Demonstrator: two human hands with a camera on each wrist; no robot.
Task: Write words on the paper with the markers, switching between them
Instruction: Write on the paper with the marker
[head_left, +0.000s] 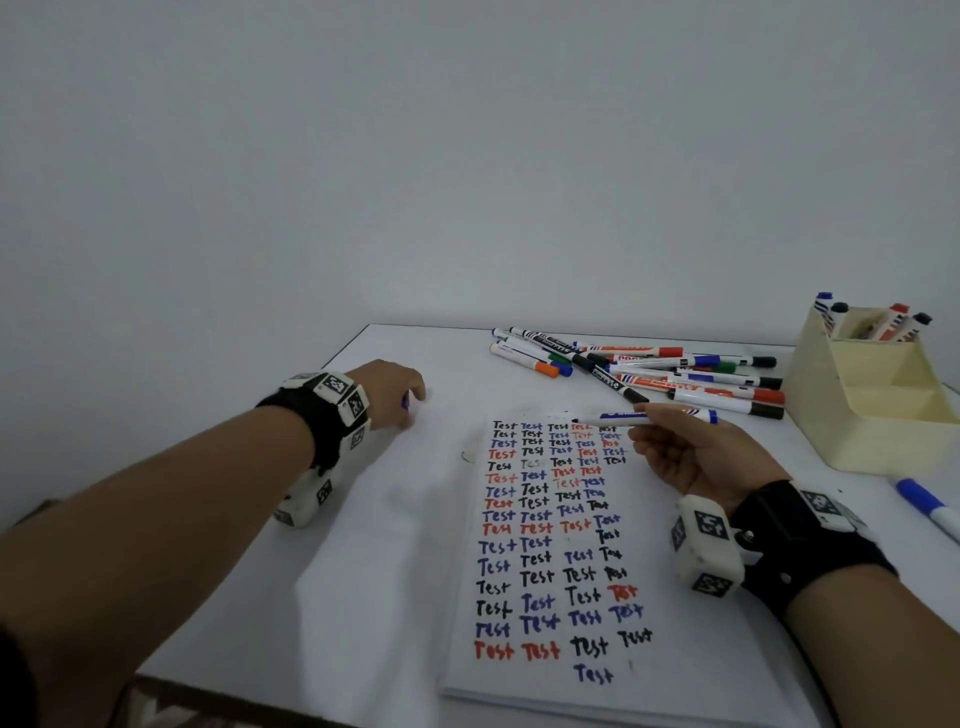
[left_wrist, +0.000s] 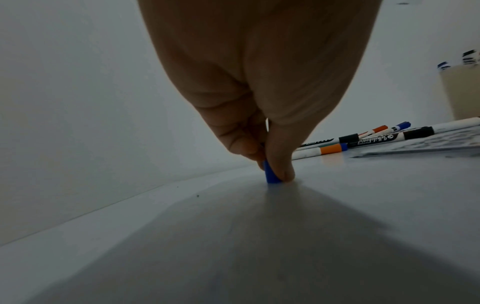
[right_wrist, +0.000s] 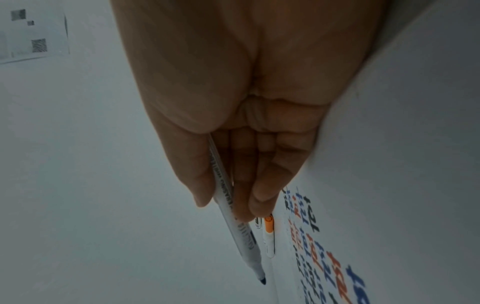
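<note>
Marker (head_left: 647, 416) uncapped, pinched in right hand (head_left: 691, 457) grip above paper (head_left: 566, 545) top edge, left hand (head_left: 392, 392) pinching blue cap (left_wrist: 271, 174) onto counter (head_left: 395, 519) near far-left corner; risk: loose fingertip hold lets tip smear existing words.

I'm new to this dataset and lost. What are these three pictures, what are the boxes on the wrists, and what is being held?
No robot here: a person works with bare hands. The wide picture comes from a head camera; the other two from cameras strapped to each wrist, looking along the fingers. On the white table lies a paper covered with "Test" in black, blue and red, beside loose markers and a cream holder. The right hand holds an uncapped marker. The left hand pinches its blue cap against the table.
</note>
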